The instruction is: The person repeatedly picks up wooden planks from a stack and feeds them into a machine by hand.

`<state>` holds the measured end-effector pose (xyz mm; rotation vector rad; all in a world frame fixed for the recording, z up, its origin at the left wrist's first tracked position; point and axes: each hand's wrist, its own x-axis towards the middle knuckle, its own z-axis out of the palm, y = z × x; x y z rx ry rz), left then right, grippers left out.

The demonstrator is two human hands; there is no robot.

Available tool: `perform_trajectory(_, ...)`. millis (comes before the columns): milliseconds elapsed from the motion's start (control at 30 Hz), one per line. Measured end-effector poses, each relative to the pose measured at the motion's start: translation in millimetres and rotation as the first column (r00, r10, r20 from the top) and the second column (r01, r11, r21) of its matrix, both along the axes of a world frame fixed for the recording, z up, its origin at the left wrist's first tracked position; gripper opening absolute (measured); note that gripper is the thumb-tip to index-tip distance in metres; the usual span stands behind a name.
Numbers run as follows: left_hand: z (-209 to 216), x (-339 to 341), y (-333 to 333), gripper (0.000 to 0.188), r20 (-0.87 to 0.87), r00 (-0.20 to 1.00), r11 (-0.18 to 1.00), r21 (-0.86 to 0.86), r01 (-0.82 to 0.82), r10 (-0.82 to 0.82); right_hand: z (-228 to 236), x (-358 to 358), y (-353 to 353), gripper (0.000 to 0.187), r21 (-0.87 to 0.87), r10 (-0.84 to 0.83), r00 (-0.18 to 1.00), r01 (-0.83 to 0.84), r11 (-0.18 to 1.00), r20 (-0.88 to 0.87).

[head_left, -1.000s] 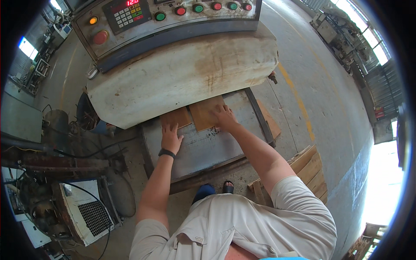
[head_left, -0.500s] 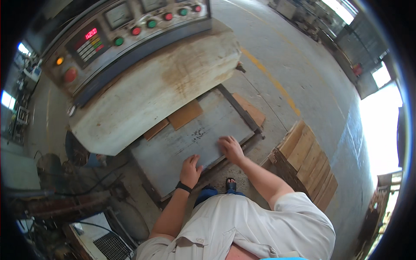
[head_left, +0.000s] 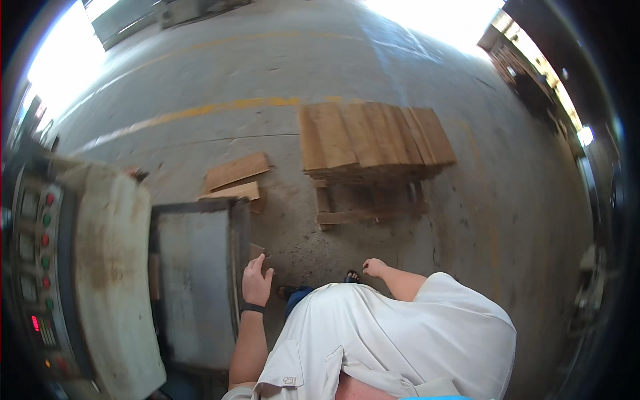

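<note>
Now that I face the stacked boards (head_left: 370, 137) ahead, turned from the metal table (head_left: 193, 267), my open left hand (head_left: 256, 281) is empty beside it, my right hand (head_left: 375, 267) (grip unclear) carrying no board.

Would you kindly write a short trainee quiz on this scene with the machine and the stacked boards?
1. True or false: the right hand is gripping a long wooden board.

2. Which of these is nearest to the left hand in the picture?
A) the stack of boards
B) the metal table
C) the yellow floor line

3. Fill in the blank: the control panel carries a row of round buttons, some red and some ____.

Key: 1. False, no board is in it. 2. B, its edge is right beside the hand. 3. Green.
</note>
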<state>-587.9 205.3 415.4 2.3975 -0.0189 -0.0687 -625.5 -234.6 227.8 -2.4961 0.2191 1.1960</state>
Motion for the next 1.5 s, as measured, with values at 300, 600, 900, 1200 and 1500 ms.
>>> perform_trajectory(300, -14.8, 39.2, -226.1, 0.049, 0.000, 0.942, 0.942, -0.030, 0.335, -0.335, -33.1, -137.7, -177.9, 0.038, 0.123, -0.524, 0.851, 0.516, 0.847, 0.039)
perform_trajectory(600, -10.9, 57.4, -396.8, 0.048, -0.111, 0.781, 0.789, -0.116, 0.603, -0.614, -36.5, -182.5, -295.4, 0.036, 0.014, -0.700, 0.713, 0.701, 0.713, -0.031)
perform_trajectory(900, -43.9, 153.2, -462.8, 0.048, -0.153, 0.778, 0.792, -0.069, 0.607, -0.610, -45.5, -76.0, -337.6, 0.038, 0.138, -0.711, 0.703, 0.704, 0.697, 0.006)
perform_trajectory(1200, -87.2, 285.1, -545.0, 0.047, -0.305, 0.675, 0.731, -0.126, 0.671, -0.672, -46.8, 53.0, -397.6, 0.036, 0.290, -0.794, 0.607, 0.755, 0.588, 0.029)
perform_trajectory(1500, -137.5, 372.9, -568.6, 0.049, -0.400, 0.709, 0.802, -0.130, 0.583, -0.581, -84.1, 215.8, -459.3, 0.041, 0.308, -0.909, 0.289, 0.931, 0.195, -0.300)
